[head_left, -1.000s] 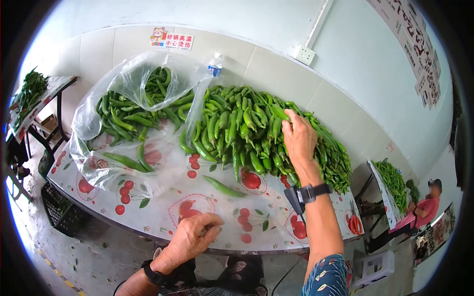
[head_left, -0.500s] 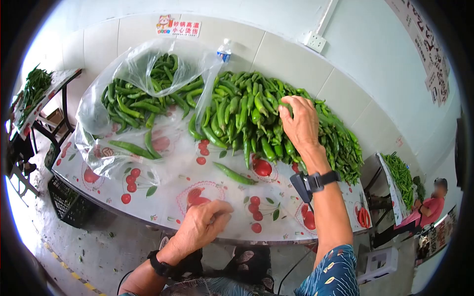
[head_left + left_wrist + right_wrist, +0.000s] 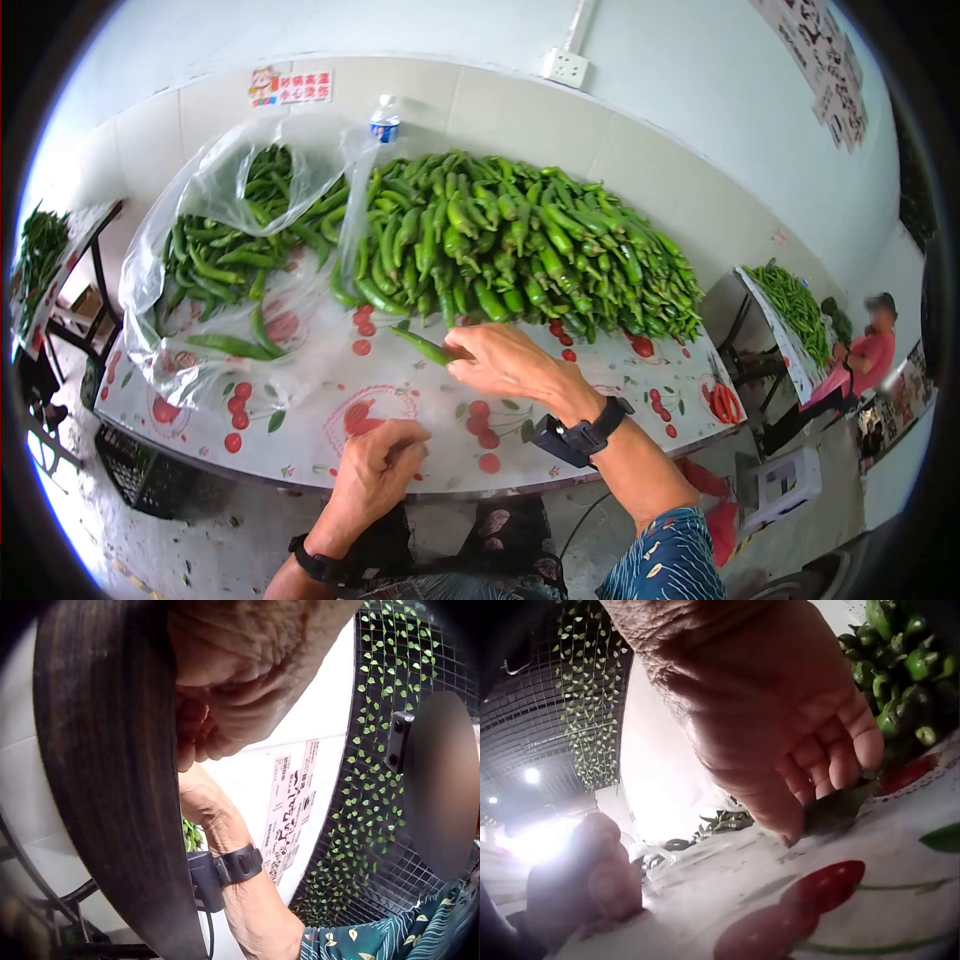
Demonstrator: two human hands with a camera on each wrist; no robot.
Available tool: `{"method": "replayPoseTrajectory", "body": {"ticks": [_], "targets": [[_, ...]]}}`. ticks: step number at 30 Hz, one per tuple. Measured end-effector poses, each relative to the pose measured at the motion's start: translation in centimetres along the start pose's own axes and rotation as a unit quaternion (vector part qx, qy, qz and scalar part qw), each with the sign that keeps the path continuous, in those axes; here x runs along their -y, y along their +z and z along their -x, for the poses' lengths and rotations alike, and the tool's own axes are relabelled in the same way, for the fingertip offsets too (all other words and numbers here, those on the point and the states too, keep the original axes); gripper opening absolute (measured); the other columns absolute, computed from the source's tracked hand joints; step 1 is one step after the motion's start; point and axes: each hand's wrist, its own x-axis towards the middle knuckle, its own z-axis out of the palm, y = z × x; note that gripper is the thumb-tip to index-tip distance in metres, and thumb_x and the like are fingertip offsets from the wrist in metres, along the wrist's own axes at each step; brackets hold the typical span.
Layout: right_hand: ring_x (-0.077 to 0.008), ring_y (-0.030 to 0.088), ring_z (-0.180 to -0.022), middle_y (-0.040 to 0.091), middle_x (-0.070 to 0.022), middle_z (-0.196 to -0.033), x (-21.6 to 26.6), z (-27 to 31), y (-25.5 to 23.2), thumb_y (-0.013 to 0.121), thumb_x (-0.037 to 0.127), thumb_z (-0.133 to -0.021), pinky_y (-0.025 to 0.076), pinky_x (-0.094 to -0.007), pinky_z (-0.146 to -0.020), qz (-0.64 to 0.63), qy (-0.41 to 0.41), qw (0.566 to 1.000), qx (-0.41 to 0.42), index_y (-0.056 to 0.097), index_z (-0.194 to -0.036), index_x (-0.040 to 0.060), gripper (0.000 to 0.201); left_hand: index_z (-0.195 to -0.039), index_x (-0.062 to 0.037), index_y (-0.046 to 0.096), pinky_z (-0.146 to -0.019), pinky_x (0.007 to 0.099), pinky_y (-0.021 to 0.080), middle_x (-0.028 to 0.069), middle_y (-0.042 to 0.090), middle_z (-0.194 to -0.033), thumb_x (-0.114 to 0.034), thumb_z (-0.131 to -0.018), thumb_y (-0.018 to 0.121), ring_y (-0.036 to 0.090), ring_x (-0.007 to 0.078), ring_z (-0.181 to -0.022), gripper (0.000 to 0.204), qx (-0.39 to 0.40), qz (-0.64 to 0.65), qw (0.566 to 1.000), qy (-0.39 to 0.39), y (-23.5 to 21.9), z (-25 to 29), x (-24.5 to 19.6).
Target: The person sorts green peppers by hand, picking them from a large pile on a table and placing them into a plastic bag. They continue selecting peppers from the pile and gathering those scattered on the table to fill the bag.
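Low over the middle of the flowered tablecloth, my right hand pinches a single green pepper by one end, its other end pointing left. In the right wrist view, thumb and fingers close on the dark pepper just at the cloth. Behind it lies a big heap of green peppers. My left hand hangs idle at the table's front edge, fingers loosely curled and holding nothing. The left wrist view shows that hand beside the dark table edge.
On the left of the table a clear plastic bag lies open, green peppers inside. A bottle stands at the wall. Red peppers lie at the right end. A person is by another pepper-laden table.
My right hand has come from the top of the heap toward me and left, and now pinches the lone pepper lying on the cloth. The left hand stays at the table's edge.
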Motion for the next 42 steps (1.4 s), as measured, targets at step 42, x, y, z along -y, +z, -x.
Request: {"method": "replayPoseTrajectory", "body": {"ticks": [42], "targets": [[-0.0313, 0.063, -0.082, 0.064, -0.0119, -0.09, -8.2, -2.6, -9.4, 0.065, 0.016, -0.081, 0.05, -0.0413, -0.071, 0.152, 0.06, 0.873, -0.46, 0.065, -0.089, 0.0076, 0.011, -0.096, -0.0022, 0.063, -0.061, 0.0318, 0.051, 0.0121, 0.064, -0.076, -0.002, -0.081, 0.064, 0.065, 0.0234, -0.068, 0.016, 0.002, -0.044, 0.998, 0.037, 0.3, 0.1, 0.6]]}}
